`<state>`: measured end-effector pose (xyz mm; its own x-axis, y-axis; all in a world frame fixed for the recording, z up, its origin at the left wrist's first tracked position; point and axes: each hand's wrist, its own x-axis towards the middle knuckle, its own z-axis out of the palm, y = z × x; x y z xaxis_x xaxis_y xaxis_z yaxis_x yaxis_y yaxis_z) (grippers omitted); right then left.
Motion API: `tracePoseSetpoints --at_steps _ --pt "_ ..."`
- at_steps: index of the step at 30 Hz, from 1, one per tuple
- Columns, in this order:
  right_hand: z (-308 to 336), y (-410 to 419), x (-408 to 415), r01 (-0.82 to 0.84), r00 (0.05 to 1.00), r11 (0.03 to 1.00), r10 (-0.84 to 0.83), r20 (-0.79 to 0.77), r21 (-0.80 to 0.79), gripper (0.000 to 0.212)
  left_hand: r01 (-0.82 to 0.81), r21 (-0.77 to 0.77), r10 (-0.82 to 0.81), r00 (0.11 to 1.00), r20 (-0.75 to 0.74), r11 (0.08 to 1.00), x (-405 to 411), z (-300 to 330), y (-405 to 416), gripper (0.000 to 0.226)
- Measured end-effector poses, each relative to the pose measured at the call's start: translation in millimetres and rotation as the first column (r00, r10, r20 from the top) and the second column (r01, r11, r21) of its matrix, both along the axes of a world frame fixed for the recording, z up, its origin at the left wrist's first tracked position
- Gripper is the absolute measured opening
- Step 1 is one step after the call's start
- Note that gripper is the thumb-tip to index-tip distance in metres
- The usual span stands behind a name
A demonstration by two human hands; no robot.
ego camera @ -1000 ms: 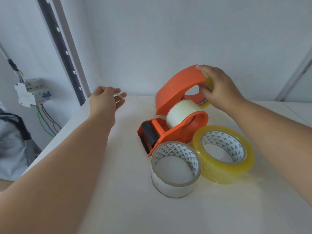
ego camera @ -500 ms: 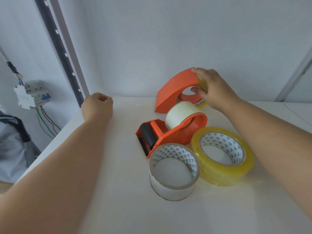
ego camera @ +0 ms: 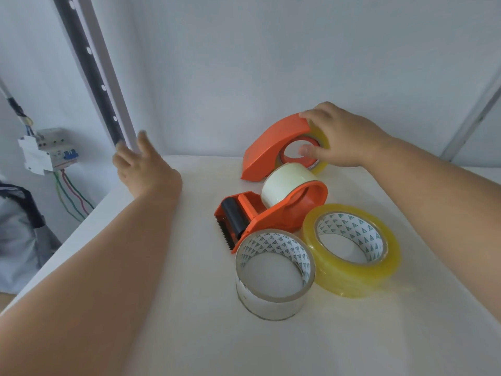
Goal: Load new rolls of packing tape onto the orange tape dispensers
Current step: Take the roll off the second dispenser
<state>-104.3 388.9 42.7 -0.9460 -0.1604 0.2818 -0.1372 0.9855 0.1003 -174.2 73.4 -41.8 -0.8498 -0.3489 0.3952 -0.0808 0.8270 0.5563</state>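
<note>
Two orange tape dispensers stand on the white table [ego camera: 189, 308]. The far dispenser [ego camera: 271, 147] stands upright by the wall with a yellowish roll [ego camera: 321, 137] on its hub. My right hand [ego camera: 339, 137] grips that roll and the dispenser's rim, thumb in the hub opening. The near dispenser [ego camera: 273, 213] lies on its side with a pale roll [ego camera: 284, 183] in it and a black roller at its toothed end. A clear tape roll [ego camera: 273, 275] and a yellow tape roll [ego camera: 352, 251] lie in front. My left hand [ego camera: 146, 169] hovers open at the table's far left, holding nothing.
A white wall closes the back. A perforated black and white post [ego camera: 95, 71] rises at the far left corner. Left of the table edge hang a circuit breaker [ego camera: 48, 150] with coloured wires and grey cloth [ego camera: 19, 234]. Another post [ego camera: 471, 123] stands at the right.
My left hand went from a fist to spread fingers and lifted slightly. My right hand slid further around the far dispenser's roll, thumb now in the hub.
</note>
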Motion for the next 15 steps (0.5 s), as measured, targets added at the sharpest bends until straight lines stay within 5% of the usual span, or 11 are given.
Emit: tracePoseSetpoints --at_steps 3,6,10,15 --pt "10.5 -8.8 -3.2 -0.025 1.000 1.000 0.025 -0.002 -0.008 0.070 0.304 -0.178 -0.326 0.939 -0.111 0.936 4.1 3.9 8.2 0.062" --pt "18.6 -20.4 -5.9 -0.015 1.000 1.000 0.015 -0.025 0.024 0.063 0.598 -0.271 -0.615 0.788 0.028 0.754 7.9 -0.3 22.2 0.050" --pt "24.6 -33.3 -6.2 0.052 0.990 0.973 -0.021 -0.140 0.224 0.061 0.723 -0.186 -0.630 0.678 0.379 0.666 10.6 -6.2 26.6 0.047" --pt "24.2 -52.3 -5.3 0.076 0.977 0.930 0.002 -0.213 0.359 0.054 0.740 -0.226 -0.608 0.657 0.445 0.634 17.8 -3.1 30.7 0.047"
